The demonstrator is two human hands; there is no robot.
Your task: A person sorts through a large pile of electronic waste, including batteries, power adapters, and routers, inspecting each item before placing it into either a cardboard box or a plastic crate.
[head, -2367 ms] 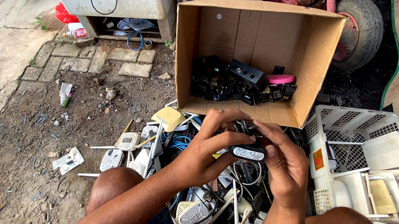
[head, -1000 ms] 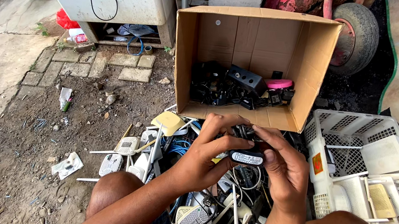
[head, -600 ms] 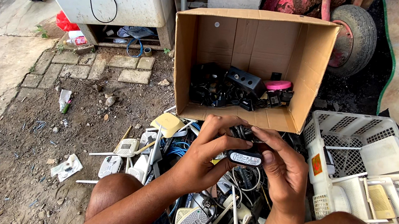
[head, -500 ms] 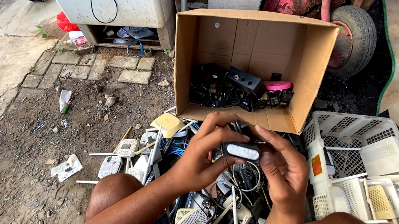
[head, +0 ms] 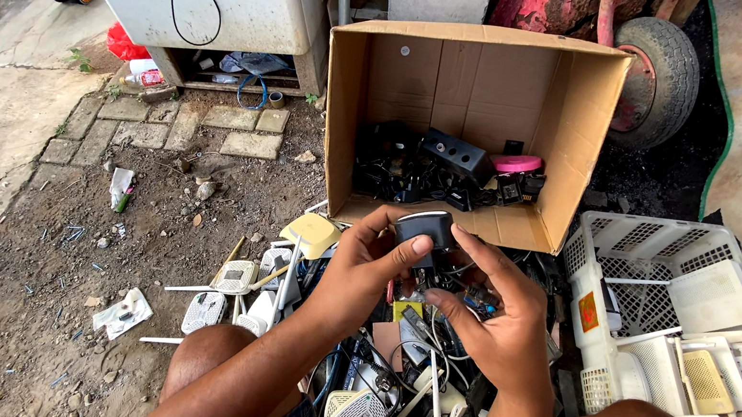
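A: Black adapter [head: 423, 228] — who has it?
B: The left hand [head: 362, 270] pinches it, thumb on top, just near the cardboard box [head: 586, 123]. The right hand [head: 496, 318] is half-curled beside it, touching its underside, gripping nothing I can make out.
A: Around them?
B: A heap of routers and cables [head: 365, 392] beneath; white crate [head: 646, 247] right; black parts inside the box, far.

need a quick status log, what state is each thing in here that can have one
cardboard box: tipped on its side, open toward the person, dark parts inside
small dark device: lifted off the pile, pinched in the left hand
right hand: open, fingers beside the device, grip unclear
white plastic crate: upright, holding pale flat casings
pile of routers and cables: loose, tangled on the ground between the knees
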